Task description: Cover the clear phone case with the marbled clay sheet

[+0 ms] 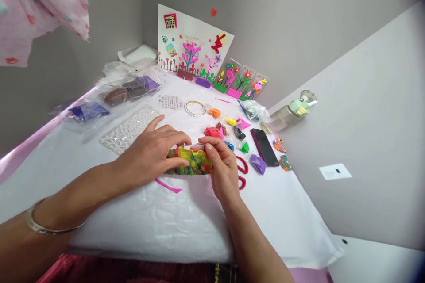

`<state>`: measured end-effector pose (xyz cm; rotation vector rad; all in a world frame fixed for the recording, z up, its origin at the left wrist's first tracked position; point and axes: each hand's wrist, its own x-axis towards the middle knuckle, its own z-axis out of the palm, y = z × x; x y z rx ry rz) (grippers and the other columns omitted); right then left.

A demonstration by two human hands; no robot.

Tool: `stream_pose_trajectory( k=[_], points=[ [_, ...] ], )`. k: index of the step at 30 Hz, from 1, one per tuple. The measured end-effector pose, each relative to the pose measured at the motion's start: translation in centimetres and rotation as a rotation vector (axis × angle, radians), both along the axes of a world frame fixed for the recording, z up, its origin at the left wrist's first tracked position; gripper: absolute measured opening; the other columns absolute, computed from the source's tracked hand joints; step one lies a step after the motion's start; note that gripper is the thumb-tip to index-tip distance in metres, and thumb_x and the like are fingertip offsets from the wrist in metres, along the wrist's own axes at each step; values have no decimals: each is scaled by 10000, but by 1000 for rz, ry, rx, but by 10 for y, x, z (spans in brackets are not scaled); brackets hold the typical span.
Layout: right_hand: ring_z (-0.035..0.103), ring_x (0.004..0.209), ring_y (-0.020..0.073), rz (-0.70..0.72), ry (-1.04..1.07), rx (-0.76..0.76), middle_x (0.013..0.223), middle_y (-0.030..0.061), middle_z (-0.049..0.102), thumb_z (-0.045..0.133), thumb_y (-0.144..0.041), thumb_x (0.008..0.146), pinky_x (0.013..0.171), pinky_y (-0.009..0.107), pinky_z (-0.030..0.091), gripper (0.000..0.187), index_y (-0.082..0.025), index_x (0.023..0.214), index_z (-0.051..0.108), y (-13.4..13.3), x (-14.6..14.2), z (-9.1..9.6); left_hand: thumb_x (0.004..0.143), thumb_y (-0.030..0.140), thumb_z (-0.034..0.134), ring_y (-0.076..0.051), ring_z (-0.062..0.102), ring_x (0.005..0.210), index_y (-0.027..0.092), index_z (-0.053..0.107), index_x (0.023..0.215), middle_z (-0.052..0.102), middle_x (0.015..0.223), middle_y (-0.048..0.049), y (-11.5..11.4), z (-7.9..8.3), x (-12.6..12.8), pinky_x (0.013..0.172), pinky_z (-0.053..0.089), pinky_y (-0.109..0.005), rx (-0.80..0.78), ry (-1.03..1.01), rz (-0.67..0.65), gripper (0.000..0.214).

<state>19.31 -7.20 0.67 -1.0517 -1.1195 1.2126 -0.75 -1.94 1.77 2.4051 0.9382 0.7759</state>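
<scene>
Between my two hands is a flat piece covered in marbled yellow, green and red clay (194, 162), with what looks like a clear edge along its far side. My left hand (154, 148) grips its left end, thumb along the front and fingers over the far edge. At the right end, my right hand (223, 159) pinches it with thumb and fingers. Fingers hide both ends of the piece. Scissors with red handles (245, 166) lie just right of my right hand, their blades hidden. A pink strip (168, 185) lies in front of the piece.
Small clay packets, such as a purple one (257, 164), lie beyond my right hand near a phone (264, 147). A textured clear sheet (131, 128) lies left, plastic bags (126, 88) behind it. A decorated board (195, 48) and decorated clear cases (241, 80) lean on the wall.
</scene>
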Motion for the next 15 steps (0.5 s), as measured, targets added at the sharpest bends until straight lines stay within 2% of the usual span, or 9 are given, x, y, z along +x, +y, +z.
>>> stream_pose_trajectory(
  k=[3,5,6,7,9,11,15],
  points=[
    [724,933,206,36,1,-22,898,32,775,662,-352,961,885,335,550,156,-266,1071,731,2,2,2,870,331,697,-244,675,1005,262,659,1147,763,925,26,3,4,-6,1177,301,-495,-191,5,33,289],
    [710,930,194,91,-14,-52,950,18,767,750,-329,890,831,302,548,239,-286,1122,714,2,2,5,846,366,692,-254,672,962,288,666,1141,759,907,30,3,9,-9,974,459,-404,-353,-19,92,306],
    [701,904,184,111,-38,-65,963,7,760,795,-303,844,795,285,544,310,-296,1141,707,2,1,6,839,384,689,-239,673,900,295,669,1133,754,895,36,3,11,-9,862,483,-354,-439,-42,106,308],
    [687,865,172,116,-72,-70,961,-2,751,827,-276,803,758,269,535,349,-296,1130,709,2,1,7,834,398,687,-219,667,835,298,672,1124,745,872,44,2,14,-9,780,478,-317,-514,-61,106,307],
    [643,778,148,81,-151,-72,898,-14,724,848,-254,761,690,246,505,282,-262,1020,737,1,-1,7,831,409,680,-187,646,761,295,683,1096,720,822,57,0,17,-7,710,453,-280,-602,-76,95,288],
    [591,701,129,38,-184,-92,800,-21,684,849,-271,748,633,233,467,173,-222,875,743,1,-2,5,830,406,673,-185,640,785,287,707,1052,702,816,52,-2,18,-4,720,443,-274,-603,-50,93,254],
    [535,611,108,37,-126,-196,687,-36,640,884,-292,690,575,226,425,193,-197,787,746,3,-2,2,834,404,654,-189,627,785,275,750,977,686,825,37,-1,15,-2,721,431,-286,-595,19,86,216]
  ],
)
